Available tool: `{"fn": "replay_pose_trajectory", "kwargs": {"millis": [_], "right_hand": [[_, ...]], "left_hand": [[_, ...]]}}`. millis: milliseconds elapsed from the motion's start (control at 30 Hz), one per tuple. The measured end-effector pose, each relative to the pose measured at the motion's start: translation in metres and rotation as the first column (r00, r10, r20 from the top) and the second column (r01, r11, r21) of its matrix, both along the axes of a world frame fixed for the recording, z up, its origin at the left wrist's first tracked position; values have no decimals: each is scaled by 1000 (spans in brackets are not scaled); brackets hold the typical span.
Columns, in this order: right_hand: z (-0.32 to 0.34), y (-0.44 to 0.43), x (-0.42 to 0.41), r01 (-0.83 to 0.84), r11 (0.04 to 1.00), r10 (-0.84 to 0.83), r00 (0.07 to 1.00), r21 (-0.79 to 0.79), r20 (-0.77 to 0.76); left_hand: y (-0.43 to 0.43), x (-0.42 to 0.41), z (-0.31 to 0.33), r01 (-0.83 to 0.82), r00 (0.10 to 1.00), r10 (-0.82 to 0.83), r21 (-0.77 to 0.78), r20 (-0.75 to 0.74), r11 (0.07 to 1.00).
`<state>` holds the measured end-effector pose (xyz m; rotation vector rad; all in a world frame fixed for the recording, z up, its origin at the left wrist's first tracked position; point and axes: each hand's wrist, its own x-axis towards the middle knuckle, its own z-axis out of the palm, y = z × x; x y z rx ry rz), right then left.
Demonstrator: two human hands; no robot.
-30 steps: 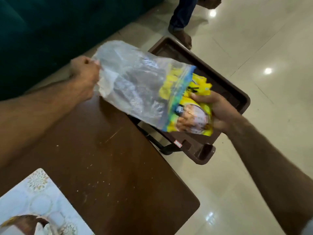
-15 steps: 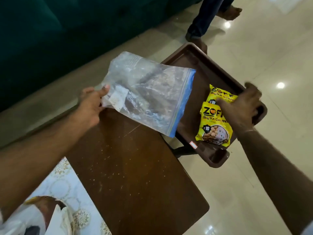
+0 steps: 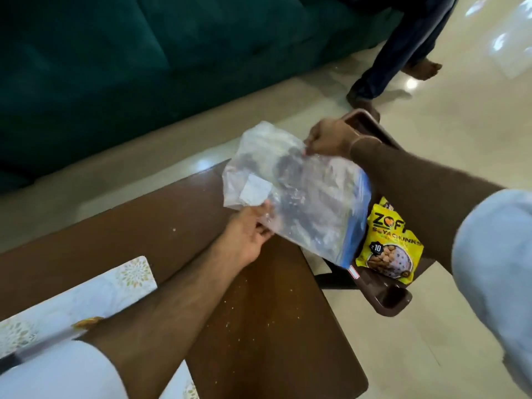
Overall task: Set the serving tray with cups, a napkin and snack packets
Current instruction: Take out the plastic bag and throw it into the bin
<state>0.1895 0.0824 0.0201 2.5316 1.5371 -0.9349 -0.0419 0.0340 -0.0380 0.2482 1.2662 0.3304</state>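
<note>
A clear plastic zip bag (image 3: 302, 197) with a blue seal strip hangs over the far edge of the brown table (image 3: 253, 326). My left hand (image 3: 250, 234) pinches its near corner. My right hand (image 3: 331, 139) pinches its far edge. Two yellow soya chunk packets (image 3: 385, 249) lie on the brown serving tray (image 3: 391, 300), which stands lower, to the right of the table. My right forearm and the bag hide most of the tray. No cups or napkin show.
A white patterned placemat (image 3: 86, 295) lies on the table at the left. A dark green sofa (image 3: 144, 67) runs along the back. Another person's legs and bare feet (image 3: 403, 59) stand on the glossy floor beyond the tray.
My right hand has let go of the yellow packets, which now lie on the tray, and moved left to grip the far edge of the bag. My left hand shifted along the bag's near edge.
</note>
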Motion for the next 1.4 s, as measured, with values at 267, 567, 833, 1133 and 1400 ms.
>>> {"fn": "replay_pose_trajectory", "kwargs": {"millis": [267, 567, 833, 1133, 1400], "right_hand": [[65, -36, -22, 242, 970, -206, 855, 15, -476], [204, -6, -107, 474, 880, -142, 288, 12, -947], [412, 33, -275, 326, 825, 281, 473, 462, -835], [562, 20, -482, 129, 807, 531, 268, 576, -804], [601, 10, -619, 127, 698, 638, 336, 704, -693]], "left_hand": [[28, -23, 61, -26, 990, 7, 139, 138, 990], [130, -164, 251, -40, 976, -75, 503, 206, 863], [152, -341, 443, -39, 992, -64, 760, 105, 649], [114, -544, 597, -51, 991, 133, 933, 4, 356], [51, -670, 634, 204, 587, 763, 961, -271, 185]]}}
